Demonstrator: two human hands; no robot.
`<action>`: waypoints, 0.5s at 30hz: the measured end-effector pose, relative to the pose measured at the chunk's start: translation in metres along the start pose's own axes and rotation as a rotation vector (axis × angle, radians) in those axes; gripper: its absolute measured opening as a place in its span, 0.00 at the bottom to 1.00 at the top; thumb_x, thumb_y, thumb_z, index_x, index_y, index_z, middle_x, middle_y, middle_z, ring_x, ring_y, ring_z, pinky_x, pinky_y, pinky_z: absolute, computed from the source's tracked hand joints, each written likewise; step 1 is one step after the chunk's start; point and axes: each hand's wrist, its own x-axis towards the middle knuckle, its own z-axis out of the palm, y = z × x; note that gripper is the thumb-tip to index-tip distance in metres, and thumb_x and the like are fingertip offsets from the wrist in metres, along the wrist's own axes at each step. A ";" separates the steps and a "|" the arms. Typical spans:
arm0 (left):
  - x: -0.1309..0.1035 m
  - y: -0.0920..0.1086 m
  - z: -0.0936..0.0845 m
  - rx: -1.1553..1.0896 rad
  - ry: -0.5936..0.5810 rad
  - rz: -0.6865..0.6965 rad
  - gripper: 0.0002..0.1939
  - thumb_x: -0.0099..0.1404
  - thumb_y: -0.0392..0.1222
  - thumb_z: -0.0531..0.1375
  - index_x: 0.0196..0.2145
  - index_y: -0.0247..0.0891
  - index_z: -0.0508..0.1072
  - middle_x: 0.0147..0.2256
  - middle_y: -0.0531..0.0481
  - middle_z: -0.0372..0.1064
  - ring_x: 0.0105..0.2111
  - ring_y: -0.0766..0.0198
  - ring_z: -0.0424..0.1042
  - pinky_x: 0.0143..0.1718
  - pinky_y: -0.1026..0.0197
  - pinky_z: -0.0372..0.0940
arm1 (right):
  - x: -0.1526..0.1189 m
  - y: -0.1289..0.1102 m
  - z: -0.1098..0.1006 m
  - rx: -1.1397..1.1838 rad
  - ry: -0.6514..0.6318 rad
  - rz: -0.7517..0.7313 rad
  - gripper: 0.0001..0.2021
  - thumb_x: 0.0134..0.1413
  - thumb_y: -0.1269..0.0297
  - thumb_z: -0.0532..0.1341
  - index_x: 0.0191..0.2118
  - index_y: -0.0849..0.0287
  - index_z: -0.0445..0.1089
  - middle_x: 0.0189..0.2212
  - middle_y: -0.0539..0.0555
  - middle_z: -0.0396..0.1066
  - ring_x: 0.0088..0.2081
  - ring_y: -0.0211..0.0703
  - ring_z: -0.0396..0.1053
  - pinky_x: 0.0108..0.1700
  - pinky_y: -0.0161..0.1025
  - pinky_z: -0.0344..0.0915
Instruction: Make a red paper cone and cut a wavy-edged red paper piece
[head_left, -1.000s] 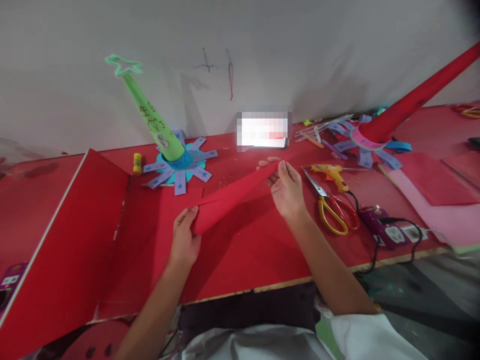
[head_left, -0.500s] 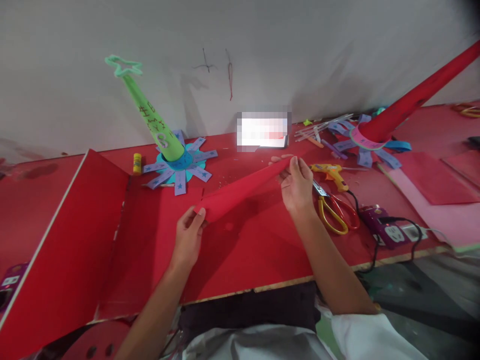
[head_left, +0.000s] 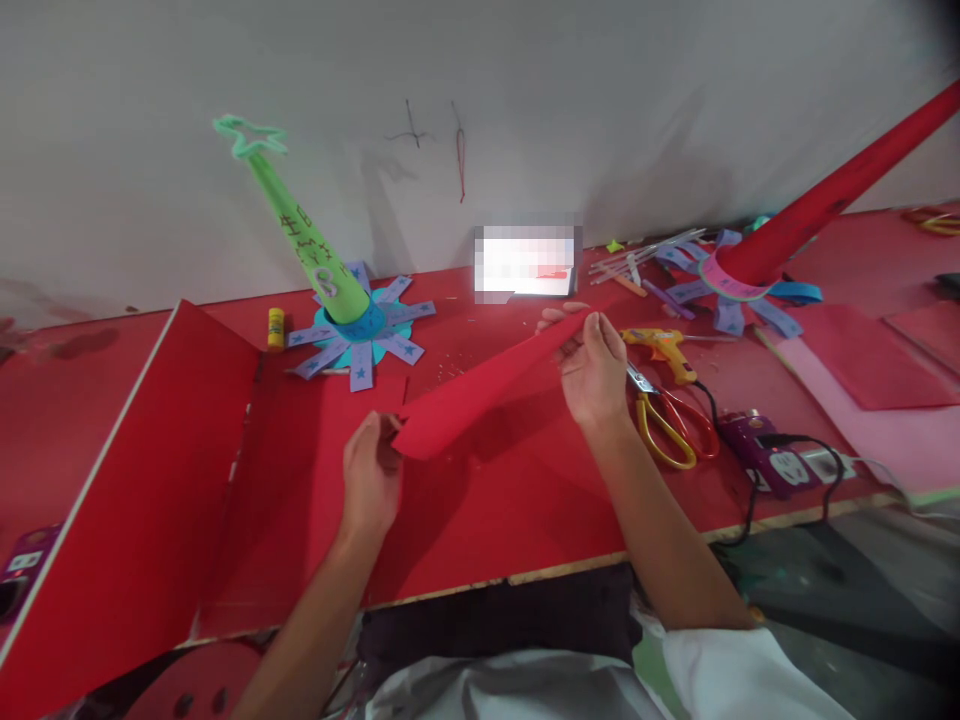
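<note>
A sheet of red paper rolled into a long cone (head_left: 480, 395) slants across the table between my hands. Its narrow end points up to the right, where my right hand (head_left: 595, 378) pinches the tip between thumb and fingers. At the wide lower-left end, the curled fingers of my left hand (head_left: 373, 475) are closed at the paper's edge; part of those fingertips is hidden. Just right of my right hand lie scissors (head_left: 664, 420) with one yellow and one red handle, and a yellow glue gun (head_left: 660, 347).
A green paper cone hat (head_left: 315, 250) with a blue base stands at back left beside a glue stick (head_left: 276, 328). Far right are a red cone hat (head_left: 832, 195) and a purple power box (head_left: 769, 455) with cords. A lit screen (head_left: 525, 262) leans on the wall; a red board (head_left: 112, 470) stands left.
The cone's wide end has opened out and turned, showing a broader face. My left hand has shifted slightly, its thumb no longer on top of the paper. My right hand stays nearly still.
</note>
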 end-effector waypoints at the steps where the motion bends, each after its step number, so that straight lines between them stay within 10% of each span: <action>1: 0.004 0.004 -0.002 -0.025 0.026 0.017 0.23 0.58 0.59 0.76 0.28 0.38 0.75 0.29 0.52 0.71 0.31 0.66 0.73 0.34 0.65 0.69 | 0.000 0.000 0.000 -0.001 0.009 -0.002 0.12 0.68 0.48 0.67 0.46 0.51 0.78 0.45 0.54 0.86 0.51 0.50 0.83 0.57 0.53 0.79; 6: 0.020 0.033 -0.008 -0.099 0.128 0.169 0.19 0.57 0.52 0.76 0.27 0.39 0.73 0.28 0.54 0.67 0.29 0.68 0.69 0.33 0.65 0.69 | -0.008 0.006 0.009 -0.017 -0.046 0.105 0.15 0.65 0.47 0.69 0.47 0.52 0.80 0.41 0.54 0.86 0.47 0.49 0.84 0.51 0.48 0.81; 15: 0.013 0.059 0.038 0.274 -0.280 0.191 0.14 0.64 0.54 0.74 0.36 0.41 0.82 0.36 0.47 0.76 0.34 0.60 0.75 0.40 0.59 0.72 | -0.040 0.005 0.036 -0.022 -0.233 0.280 0.20 0.65 0.45 0.70 0.52 0.53 0.81 0.34 0.53 0.84 0.36 0.46 0.82 0.36 0.42 0.79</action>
